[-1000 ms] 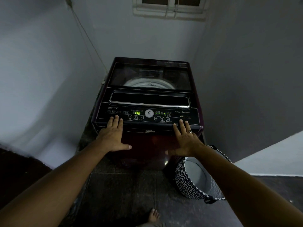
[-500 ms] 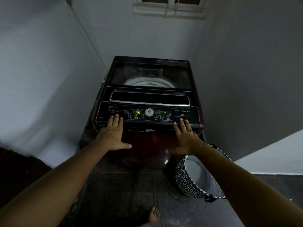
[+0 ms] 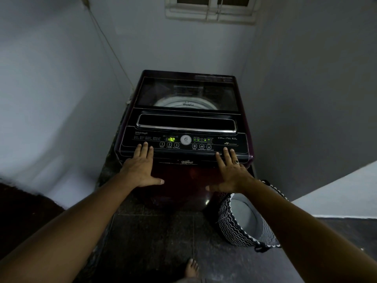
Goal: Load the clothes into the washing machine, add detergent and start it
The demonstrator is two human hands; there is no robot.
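A dark maroon top-loading washing machine (image 3: 216, 176) stands in the corner with its glass lid (image 3: 186, 92) down; the white drum rim shows through it. On the control panel (image 3: 228, 142) the green display (image 3: 170, 139) reads 1:32. My left hand (image 3: 140, 167) lies flat with straight fingers on the panel's front left edge. My right hand (image 3: 231, 171), with a ring on one finger, lies flat on the front right edge. No clothes or detergent are in view.
A black-and-white zigzag laundry basket (image 3: 234, 229) leans on the floor right of the machine, its pale inside bare. Walls close in on the left, back and right. A window (image 3: 212, 7) sits high on the back wall. My bare foot (image 3: 191, 269) stands on dark tiles.
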